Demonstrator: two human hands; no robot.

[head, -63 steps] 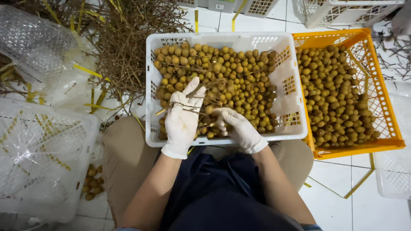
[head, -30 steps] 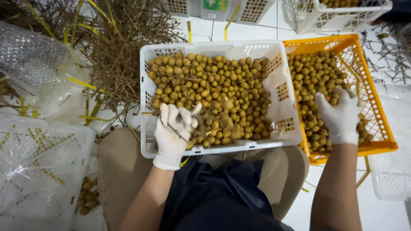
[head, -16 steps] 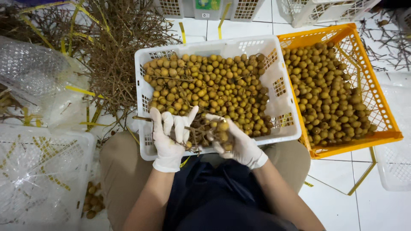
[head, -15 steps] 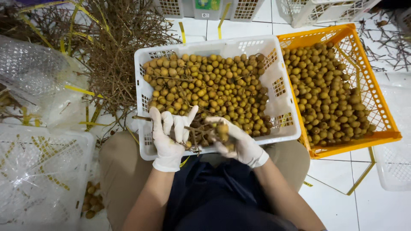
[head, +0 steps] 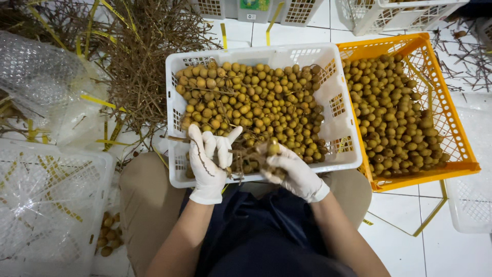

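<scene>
Head view: left hand (head: pixel 207 164) and right hand (head: pixel 292 172), both gloved, clamp a twiggy fruit cluster (head: pixel 251 154) over white crate (head: pixel 171 128); light, brittle stems, best gripped at the stalk.

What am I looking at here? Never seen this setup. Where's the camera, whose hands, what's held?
There is no machine: a seated person works with two hands in white gloves. The one picture comes from a camera on that person's head, looking down over the lap.

A white crate full of small round brown fruit rests on the knees. To its right, an orange crate holds more of the same fruit.

The left hand grips a twiggy stem that sticks out past the glove. The right hand pinches a fruit on that bunch.

On the tiled floor to the left lie a pile of bare twigs, clear plastic sheeting, another white crate and a few loose fruit.
</scene>
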